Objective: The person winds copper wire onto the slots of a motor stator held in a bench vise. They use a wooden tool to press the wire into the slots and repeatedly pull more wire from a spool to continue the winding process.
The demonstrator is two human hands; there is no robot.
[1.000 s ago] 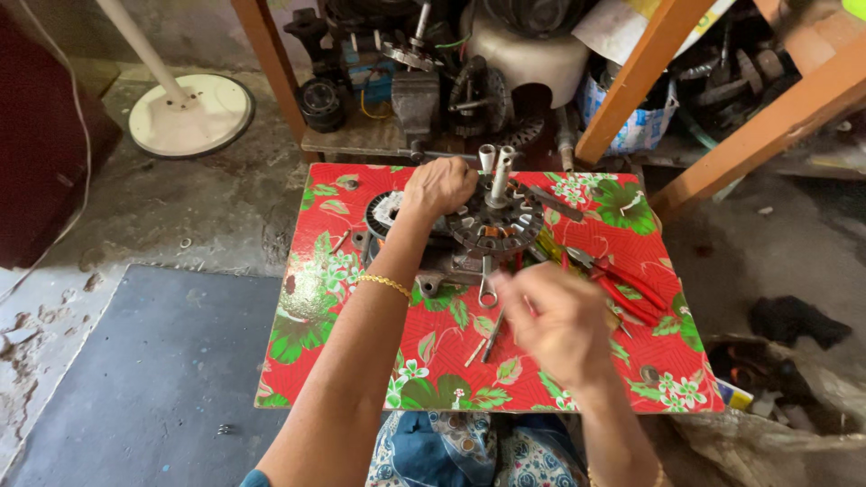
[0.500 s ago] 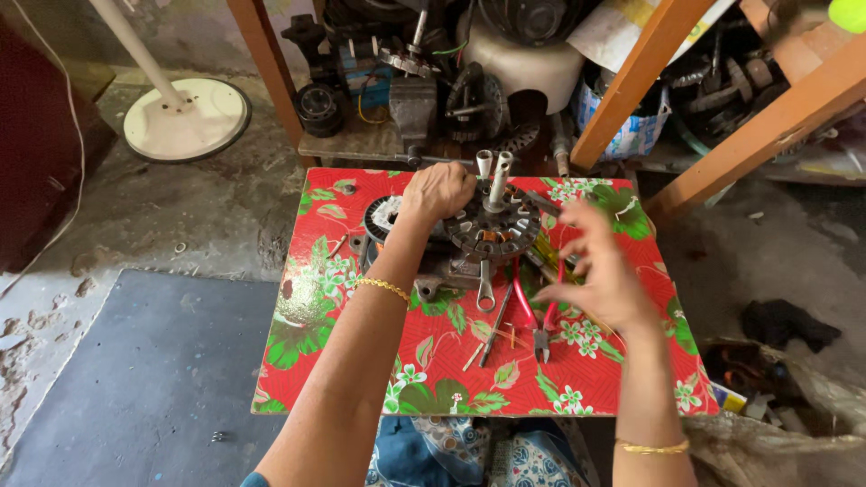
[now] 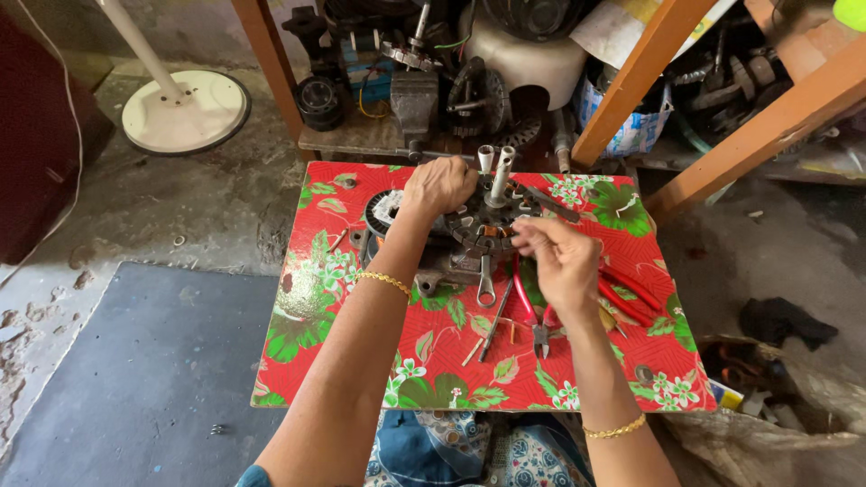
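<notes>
A dark metal fan motor [image 3: 474, 236] with copper windings stands on a low table covered in a red floral cloth [image 3: 316, 298]. My left hand [image 3: 437, 185] rests closed over the motor's top left edge and grips it. My right hand [image 3: 559, 261] is at the motor's right side, its fingertips pinched against the windings; I cannot tell whether it holds anything. A wrench [image 3: 486, 281], a screwdriver [image 3: 496, 320] and red-handled pliers [image 3: 532, 311] lie on the cloth just in front of the motor, below my right hand.
More red-handled tools [image 3: 631, 293] lie at the table's right. A cluttered shelf of motor parts [image 3: 415, 81] stands behind, with orange wooden legs [image 3: 649, 63]. A white fan base [image 3: 185, 110] sits on the floor at left, a grey mat [image 3: 144, 361] nearer.
My right hand moved from the table's front, out to the right, and then in to the motor's right side. My left hand stayed on the motor.
</notes>
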